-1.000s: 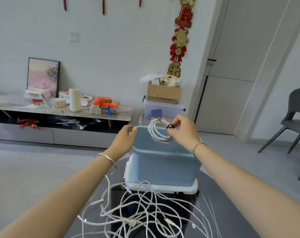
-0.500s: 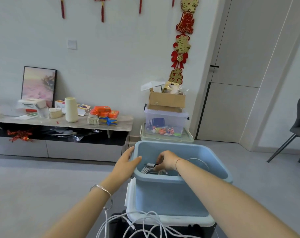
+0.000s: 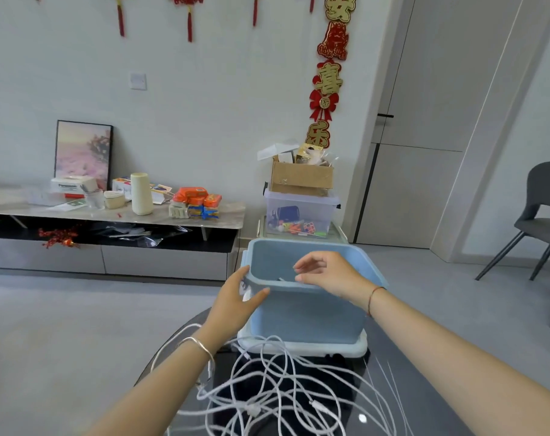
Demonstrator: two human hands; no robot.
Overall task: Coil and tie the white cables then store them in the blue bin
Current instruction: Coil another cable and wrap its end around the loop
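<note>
The blue bin (image 3: 305,313) stands on a white lid on the dark round table, just ahead of me. My left hand (image 3: 236,305) rests against the bin's near left corner, fingers straight, thumb along the front wall. My right hand (image 3: 328,273) hovers over the bin's opening with relaxed fingers and holds nothing. Only a small dark tip shows inside the bin; the coiled cable is hidden below the rim. A loose tangle of white cables (image 3: 277,385) lies on the table in front of the bin, between my forearms.
Thin white cable ties (image 3: 390,382) lie on the table to the right of the tangle. Behind the bin stand a clear storage box (image 3: 300,215) with a cardboard box on top, a low cluttered sideboard (image 3: 116,212) at left and a grey chair (image 3: 541,215) at right.
My right hand carried the coiled cable down into the bin, let it go, and has lifted out with nothing in it. My left hand stayed at the bin's left corner.
</note>
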